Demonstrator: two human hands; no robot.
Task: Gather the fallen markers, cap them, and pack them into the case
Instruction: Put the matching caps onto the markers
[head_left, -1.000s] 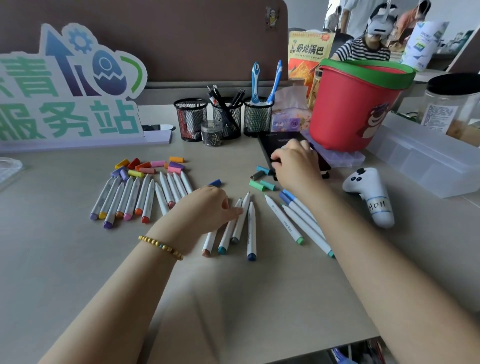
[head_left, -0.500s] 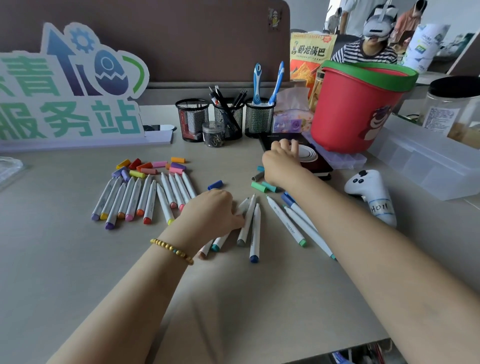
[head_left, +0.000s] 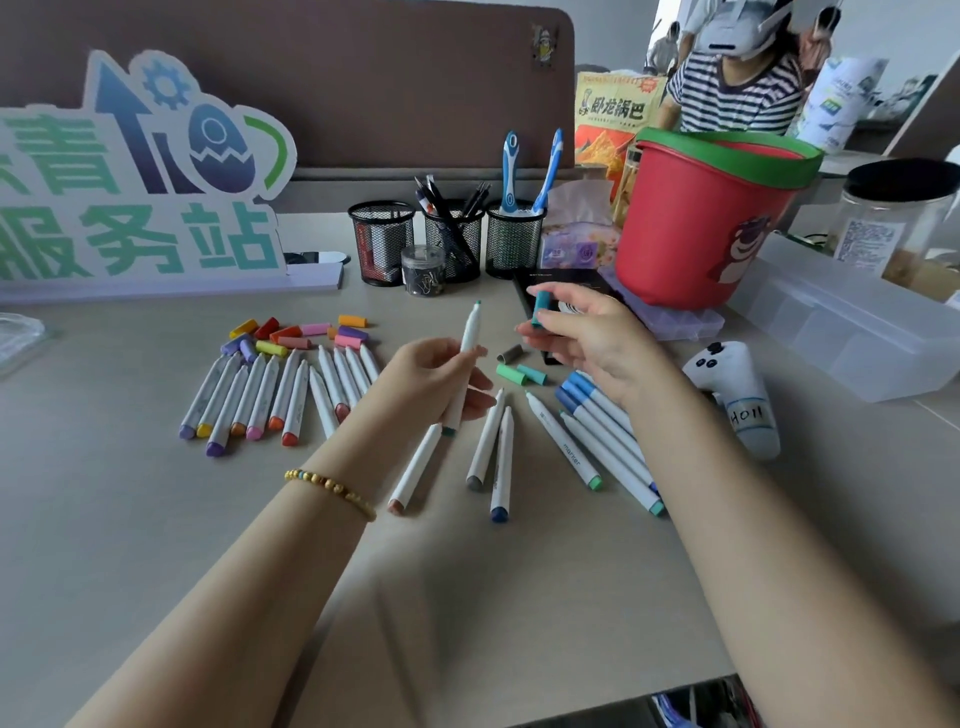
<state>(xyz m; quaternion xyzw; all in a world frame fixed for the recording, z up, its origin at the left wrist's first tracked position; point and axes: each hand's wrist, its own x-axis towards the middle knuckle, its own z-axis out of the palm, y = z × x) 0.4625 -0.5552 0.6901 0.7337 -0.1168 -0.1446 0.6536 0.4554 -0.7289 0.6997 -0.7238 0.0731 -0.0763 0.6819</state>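
Observation:
My left hand (head_left: 439, 382) grips an uncapped teal-tipped marker (head_left: 467, 343), raised off the table with its tip pointing up. My right hand (head_left: 587, 338) pinches a teal cap (head_left: 540, 306) a little to the right of that tip, apart from it. Several uncapped white markers (head_left: 498, 457) lie on the beige table (head_left: 156, 545) below my hands. A row of uncapped markers (head_left: 270, 400) lies at the left with several loose coloured caps (head_left: 296, 332) above it. Green and grey caps (head_left: 519, 371) lie between my hands. The black case (head_left: 558, 278) lies behind my right hand.
Three mesh pen cups (head_left: 447, 241) and a small clip jar (head_left: 423, 270) stand at the back. A red bucket (head_left: 706, 223) and clear plastic box (head_left: 852, 322) stand at the right. A white controller (head_left: 737, 395) lies by my right forearm. A large sign (head_left: 135, 182) stands back left.
My left hand has lifted a teal marker off the table. My right hand has come back from the case area with a teal cap and now holds it near the marker's tip.

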